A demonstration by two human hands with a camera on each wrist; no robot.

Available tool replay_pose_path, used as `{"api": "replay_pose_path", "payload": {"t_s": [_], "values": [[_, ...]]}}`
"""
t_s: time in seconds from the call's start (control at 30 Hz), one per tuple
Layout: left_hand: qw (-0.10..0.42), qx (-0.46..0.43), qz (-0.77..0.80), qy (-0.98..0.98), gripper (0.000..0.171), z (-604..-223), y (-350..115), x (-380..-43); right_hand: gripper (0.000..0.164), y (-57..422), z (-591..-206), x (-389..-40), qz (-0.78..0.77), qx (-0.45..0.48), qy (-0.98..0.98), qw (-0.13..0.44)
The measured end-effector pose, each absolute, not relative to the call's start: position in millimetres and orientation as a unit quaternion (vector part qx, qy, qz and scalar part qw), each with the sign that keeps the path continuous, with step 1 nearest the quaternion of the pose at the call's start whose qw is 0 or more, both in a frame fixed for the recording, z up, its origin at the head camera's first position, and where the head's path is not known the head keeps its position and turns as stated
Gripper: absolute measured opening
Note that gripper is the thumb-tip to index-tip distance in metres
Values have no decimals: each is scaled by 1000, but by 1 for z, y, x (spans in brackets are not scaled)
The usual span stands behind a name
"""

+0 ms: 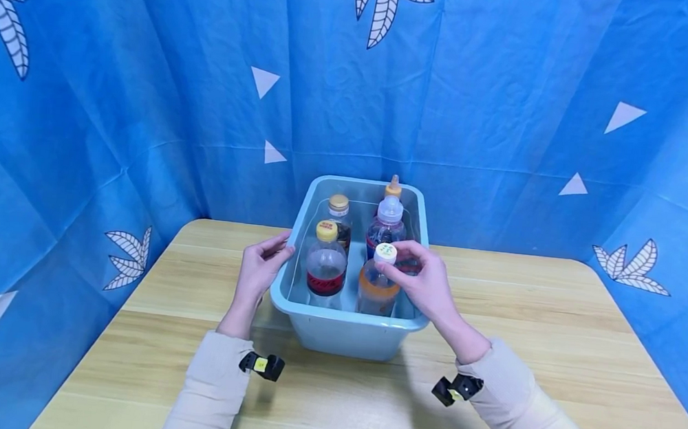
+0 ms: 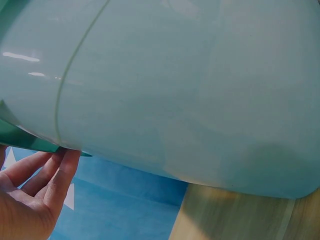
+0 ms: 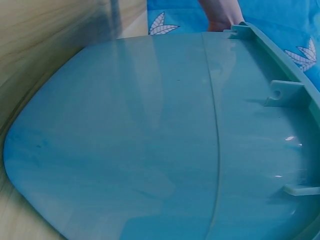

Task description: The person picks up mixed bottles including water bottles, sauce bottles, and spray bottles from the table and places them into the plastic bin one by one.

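Note:
A light blue plastic bin stands on the table with several bottles upright in it. My left hand holds the bin's left rim between thumb and fingers; the left wrist view shows the fingers at the rim's underside. At the near right corner inside, my right hand pinches the white cap of a bottle with an orange band. Left of that bottle is a yellow-capped bottle with a red label. The bin's outer wall fills the right wrist view, and the right hand's grip is hidden there.
A gold-capped bottle stands at the back left of the bin. Along the right side are a clear-capped bottle and an orange-tipped bottle. The wooden table meets a blue patterned curtain behind.

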State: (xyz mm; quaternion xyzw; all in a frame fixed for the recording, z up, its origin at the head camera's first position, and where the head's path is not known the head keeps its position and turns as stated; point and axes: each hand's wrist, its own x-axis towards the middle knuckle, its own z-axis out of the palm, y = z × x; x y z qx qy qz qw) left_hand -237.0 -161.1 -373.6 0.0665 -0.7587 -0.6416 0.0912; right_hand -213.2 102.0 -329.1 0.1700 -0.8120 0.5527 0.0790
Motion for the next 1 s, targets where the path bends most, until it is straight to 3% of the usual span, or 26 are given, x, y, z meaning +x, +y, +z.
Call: {"api": "replay_pose_path", "payload": {"t_s": [0.33, 1.0], "values": [[81, 71, -644, -757, 40, -373, -161, -237, 30, 96, -313, -201, 543, 169, -818, 86], [87, 69, -643, -757, 39, -376, -162, -237, 33, 107, -347, -222, 550, 207, -804, 94]]}}
